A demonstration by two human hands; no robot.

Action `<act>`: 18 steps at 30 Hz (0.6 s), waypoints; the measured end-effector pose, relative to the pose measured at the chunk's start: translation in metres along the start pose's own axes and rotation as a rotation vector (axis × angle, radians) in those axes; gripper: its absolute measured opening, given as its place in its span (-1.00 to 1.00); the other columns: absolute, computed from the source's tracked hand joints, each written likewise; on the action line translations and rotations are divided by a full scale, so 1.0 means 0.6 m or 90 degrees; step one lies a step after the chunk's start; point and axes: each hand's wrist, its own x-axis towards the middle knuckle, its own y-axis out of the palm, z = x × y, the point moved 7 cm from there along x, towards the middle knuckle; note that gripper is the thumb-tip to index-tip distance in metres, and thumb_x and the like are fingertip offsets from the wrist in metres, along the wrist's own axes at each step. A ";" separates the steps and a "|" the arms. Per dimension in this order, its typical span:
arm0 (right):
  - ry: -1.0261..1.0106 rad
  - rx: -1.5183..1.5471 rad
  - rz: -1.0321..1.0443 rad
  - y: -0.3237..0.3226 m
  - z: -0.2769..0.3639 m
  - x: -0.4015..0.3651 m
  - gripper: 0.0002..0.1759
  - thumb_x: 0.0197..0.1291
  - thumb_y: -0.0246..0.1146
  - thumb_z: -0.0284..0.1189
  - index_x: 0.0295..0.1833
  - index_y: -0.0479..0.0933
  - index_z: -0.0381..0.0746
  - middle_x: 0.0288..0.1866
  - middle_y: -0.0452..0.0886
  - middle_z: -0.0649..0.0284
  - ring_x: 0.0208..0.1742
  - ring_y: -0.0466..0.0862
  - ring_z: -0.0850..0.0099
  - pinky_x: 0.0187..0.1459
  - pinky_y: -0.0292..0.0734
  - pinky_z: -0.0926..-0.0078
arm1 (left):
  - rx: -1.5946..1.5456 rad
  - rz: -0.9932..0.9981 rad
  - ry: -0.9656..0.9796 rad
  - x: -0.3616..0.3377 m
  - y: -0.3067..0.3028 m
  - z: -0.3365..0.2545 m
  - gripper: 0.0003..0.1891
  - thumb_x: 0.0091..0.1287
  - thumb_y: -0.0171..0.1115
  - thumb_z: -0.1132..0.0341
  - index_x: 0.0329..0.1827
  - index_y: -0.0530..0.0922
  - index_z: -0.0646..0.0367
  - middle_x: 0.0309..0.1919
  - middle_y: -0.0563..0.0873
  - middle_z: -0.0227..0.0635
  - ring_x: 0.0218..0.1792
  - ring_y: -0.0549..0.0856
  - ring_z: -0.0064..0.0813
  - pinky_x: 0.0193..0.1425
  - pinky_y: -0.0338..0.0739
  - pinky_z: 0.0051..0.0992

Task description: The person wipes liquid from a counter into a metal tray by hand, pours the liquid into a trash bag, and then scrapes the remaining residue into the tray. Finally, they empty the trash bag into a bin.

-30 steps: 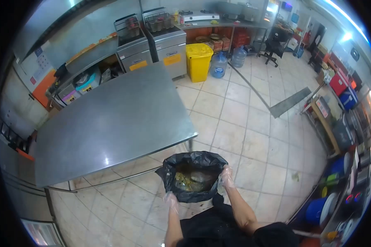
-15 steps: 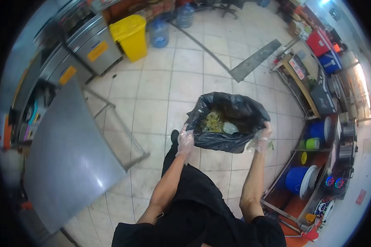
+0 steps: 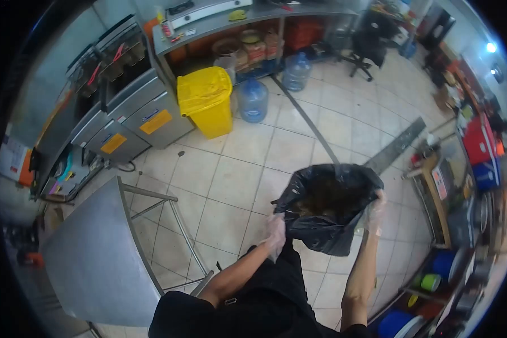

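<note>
A bin lined with a black plastic bag [image 3: 327, 236] hangs over the tiled floor in front of my body, its mouth facing up. Brownish scraps [image 3: 324, 197] lie inside, dim and partly in shadow. My left hand [image 3: 275, 234], in a clear plastic glove, grips the left side of the rim. On the right side, my right hand [image 3: 377, 211], gloved the same way, holds the rim with the bag's edge.
A yellow bin [image 3: 211, 115] stands by the steel cabinets, beside two water jugs [image 3: 253, 101]. A steel table [image 3: 96, 248] is at the left. Shelves with blue buckets [image 3: 397, 324] line the right. A metal strip [image 3: 397, 143] lies on the floor.
The view has tilted up and turned left, showing more of the back counter. The bagged bin, still in both hands, appears lower and further right, and its contents show less clearly.
</note>
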 end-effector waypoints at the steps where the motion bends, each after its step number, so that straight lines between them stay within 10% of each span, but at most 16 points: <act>1: 0.052 0.128 0.041 0.069 0.008 0.036 -0.75 0.30 0.00 -0.38 -0.24 0.55 -0.28 -0.24 0.55 0.33 -0.16 0.47 0.51 0.01 0.38 0.49 | 0.089 -0.045 -0.023 -0.013 -0.009 -0.078 -0.63 0.27 0.15 0.34 0.12 0.50 0.30 -0.18 0.65 -0.22 -0.18 0.60 -0.37 -0.07 0.52 -0.32; 2: 0.110 0.249 0.084 0.126 0.018 0.050 -0.75 0.29 0.00 -0.40 -0.20 0.55 -0.31 -0.19 0.56 0.30 -0.11 0.48 0.50 0.05 0.38 0.46 | 0.174 -0.091 -0.055 -0.032 -0.036 -0.121 -0.72 0.29 0.16 0.25 -0.06 0.59 0.26 -0.21 0.65 -0.19 -0.13 0.60 -0.38 -0.02 0.54 -0.30; 4: 0.264 0.316 0.169 0.255 0.038 0.103 -0.75 0.29 0.01 -0.42 -0.14 0.56 -0.31 -0.08 0.56 0.26 -0.05 0.50 0.47 0.08 0.39 0.39 | 0.562 -0.086 0.417 -0.022 -0.082 -0.174 -0.49 0.15 0.25 0.26 0.16 0.49 0.30 -0.11 0.62 -0.13 -0.04 0.59 -0.18 0.05 0.46 -0.14; 5: 0.114 0.228 0.233 0.309 0.061 0.127 -0.75 0.26 0.02 -0.42 -0.13 0.57 -0.31 -0.09 0.58 0.23 -0.04 0.52 0.45 0.09 0.40 0.40 | 0.562 -0.106 0.427 -0.020 -0.072 -0.233 -0.49 0.15 0.25 0.26 0.16 0.49 0.30 -0.11 0.62 -0.13 -0.04 0.59 -0.18 0.05 0.46 -0.14; 8: -0.091 0.153 0.322 0.473 0.122 0.171 -0.75 0.16 0.07 -0.43 -0.15 0.58 -0.29 -0.20 0.62 0.25 -0.04 0.56 0.42 0.10 0.42 0.42 | -0.240 -0.453 -0.089 -0.079 -0.056 -0.314 -0.49 0.07 0.28 0.29 0.13 0.51 0.24 -0.09 0.64 -0.08 0.02 0.61 -0.07 0.21 0.48 -0.19; 10: -0.155 0.217 0.466 0.624 0.148 0.196 -0.76 0.12 0.08 -0.47 -0.16 0.58 -0.29 -0.28 0.63 0.28 -0.08 0.58 0.43 0.07 0.44 0.47 | 0.134 -0.411 0.297 0.026 -0.179 -0.256 -0.65 0.28 0.20 0.26 0.07 0.55 0.23 -0.10 0.69 -0.14 -0.01 0.67 -0.18 0.15 0.56 -0.33; 11: 0.072 0.383 0.519 0.679 0.214 0.199 -0.77 0.13 0.08 -0.46 -0.17 0.58 -0.29 -0.27 0.63 0.30 -0.11 0.57 0.45 0.04 0.44 0.49 | -0.394 -0.372 0.109 0.013 -0.098 -0.342 -0.70 0.41 0.09 0.24 0.05 0.57 0.23 -0.09 0.71 -0.20 -0.08 0.70 -0.28 0.02 0.62 -0.40; 12: 0.307 0.539 0.558 0.727 0.281 0.201 -0.78 0.14 0.08 -0.45 -0.18 0.58 -0.28 -0.27 0.62 0.32 -0.14 0.56 0.47 0.01 0.45 0.50 | -0.405 -0.385 0.116 0.029 -0.077 -0.392 -0.70 0.41 0.09 0.24 0.05 0.57 0.23 -0.09 0.71 -0.20 -0.08 0.70 -0.28 0.02 0.62 -0.40; 18: 0.193 0.575 0.619 1.077 0.327 0.331 -0.83 0.15 0.11 -0.42 -0.22 0.57 -0.22 -0.26 0.60 0.37 -0.17 0.55 0.48 0.05 0.39 0.53 | -0.515 -0.490 0.316 0.123 -0.079 -0.589 -0.64 0.31 0.13 0.41 0.15 0.53 0.33 0.07 0.65 -0.07 0.04 0.66 -0.14 0.13 0.57 -0.22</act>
